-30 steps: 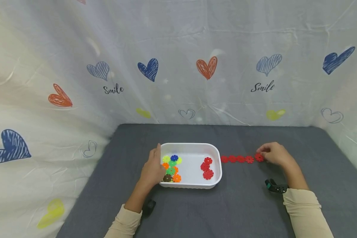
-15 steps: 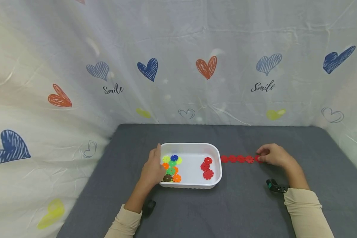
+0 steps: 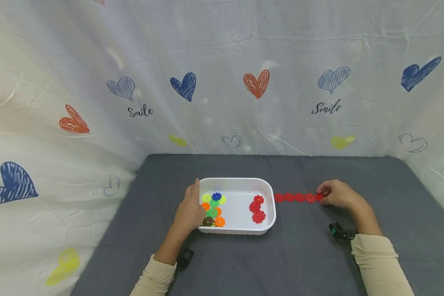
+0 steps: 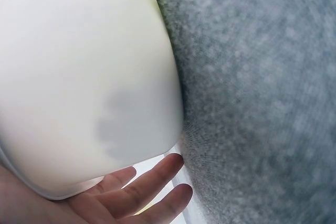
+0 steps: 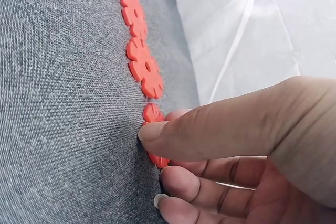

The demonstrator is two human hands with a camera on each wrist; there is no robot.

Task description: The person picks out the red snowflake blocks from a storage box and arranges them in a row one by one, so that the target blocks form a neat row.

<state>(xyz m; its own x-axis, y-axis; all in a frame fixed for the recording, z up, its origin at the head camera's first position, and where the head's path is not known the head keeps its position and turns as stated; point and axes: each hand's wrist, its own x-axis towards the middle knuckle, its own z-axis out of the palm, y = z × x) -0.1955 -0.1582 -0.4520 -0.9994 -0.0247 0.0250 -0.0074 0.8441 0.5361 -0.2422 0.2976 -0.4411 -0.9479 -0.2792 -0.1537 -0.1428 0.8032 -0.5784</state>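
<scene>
At the left end of the white plastic tray (image 3: 237,224), my left hand (image 3: 189,209) grips the rim. In the left wrist view, its fingers (image 4: 152,187) lie along the outer end wall. My right hand (image 3: 338,194) pinches a red flower-shaped disc (image 5: 153,113) between thumb and fingers, which partly cover it. This disc is at the right end of a row of red flower-shaped discs (image 3: 288,197) on the cloth. Close beside it is the neighbouring disc (image 5: 144,67); the right wrist view shows at most a narrow gap between them.
Inside the tray, several red discs (image 3: 258,216) lie to the right. A mixed group of blue, green (image 3: 212,212), yellow, orange and brown discs lies to the left. Grey cloth (image 3: 244,267) covers the table, and a printed white curtain (image 3: 222,49) hangs behind.
My right hand has shifted slightly left with the end disc, bringing it closer to the row. The left hand and the tray have stayed in place.
</scene>
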